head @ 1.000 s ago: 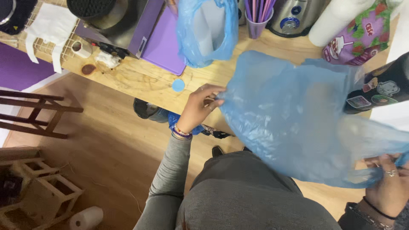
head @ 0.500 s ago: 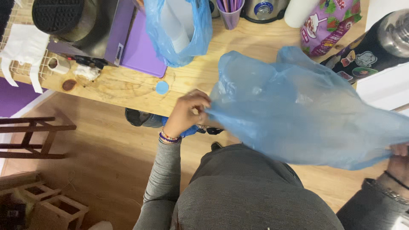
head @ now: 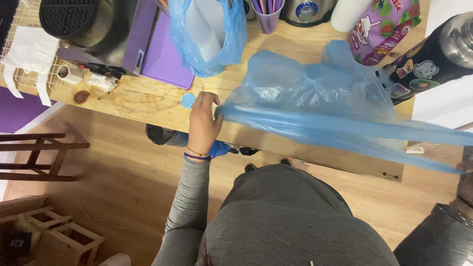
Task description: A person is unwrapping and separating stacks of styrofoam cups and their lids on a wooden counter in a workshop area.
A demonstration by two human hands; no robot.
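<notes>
Left hand (head: 203, 123) pinches one end of thin translucent blue plastic bag (head: 315, 106), pulled taut over the light wooden counter (head: 128, 103), running toward 3 o'clock. Right hand (head: 465, 184) at the frame edge, mostly cut off; grip cannot be told. Second blue bag (head: 209, 34) stands at 12 o'clock; small round blue sticker (head: 187, 100) just beside left-hand fingers.
</notes>
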